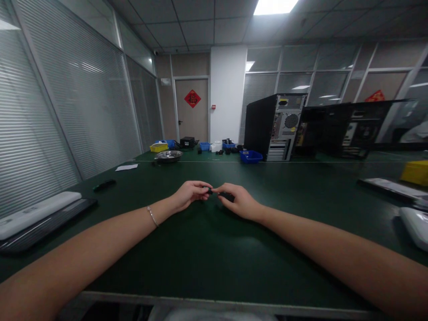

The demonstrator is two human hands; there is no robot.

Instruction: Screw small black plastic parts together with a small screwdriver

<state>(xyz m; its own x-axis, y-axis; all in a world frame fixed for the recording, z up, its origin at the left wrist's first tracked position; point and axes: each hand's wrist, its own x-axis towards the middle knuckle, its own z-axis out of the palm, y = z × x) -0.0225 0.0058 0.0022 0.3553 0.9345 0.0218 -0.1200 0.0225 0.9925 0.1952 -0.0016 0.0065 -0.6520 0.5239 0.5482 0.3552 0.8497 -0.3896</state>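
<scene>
Over the middle of the green tabletop (200, 258), my two hands meet fingertip to fingertip. My left hand (187, 195), with a thin bracelet at its wrist, pinches a small dark piece (210, 191) too little to identify. My right hand (241, 203) comes in from the other side, its index finger reaching that piece. Under its curled fingers shows a black object (228, 196), partly hidden by the hand; its kind does not show.
At left lie a dark keyboard (67, 219), a white power strip (40, 213) and a dark-handled tool (104, 185). Farther back stand a metal bowl (168, 156), a blue bin (250, 156) and a computer tower (262, 127). A white rounded device (416, 225) sits at right.
</scene>
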